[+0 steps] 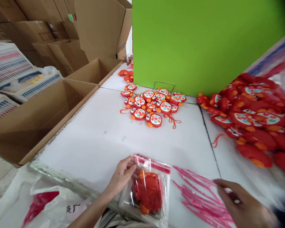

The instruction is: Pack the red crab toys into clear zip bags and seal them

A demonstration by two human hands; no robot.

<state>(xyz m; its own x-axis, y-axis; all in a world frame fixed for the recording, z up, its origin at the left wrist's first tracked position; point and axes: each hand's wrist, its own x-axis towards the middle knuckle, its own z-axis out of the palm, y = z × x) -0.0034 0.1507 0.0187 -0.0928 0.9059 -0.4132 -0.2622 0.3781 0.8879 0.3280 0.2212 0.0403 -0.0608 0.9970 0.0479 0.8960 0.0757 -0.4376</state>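
Observation:
My left hand [123, 172] pinches the upper left corner of a clear plastic bag [165, 190] at the table's front edge. Inside the bag lies a red toy [148, 191] with orange feet, its back turned up, over a flat dark-edged piece. A red-pink band runs along the bag's top. To the right, my right hand [242, 202], slightly blurred, has its fingers curled at the end of a thin pink strip, over a loose pile of pink strips [199, 202]. A small dark shiny thing shows at its fingers; I cannot make out what it is.
Red turtle-like toys [154, 120] with dotted white shells lie mid-table before a green panel [192, 44]. A larger heap of the toys [256, 126] is at the right. Open cardboard boxes [38, 126] stand along the left edge, beside white baskets [38, 85]. A white plastic sack [47, 202] hangs front left.

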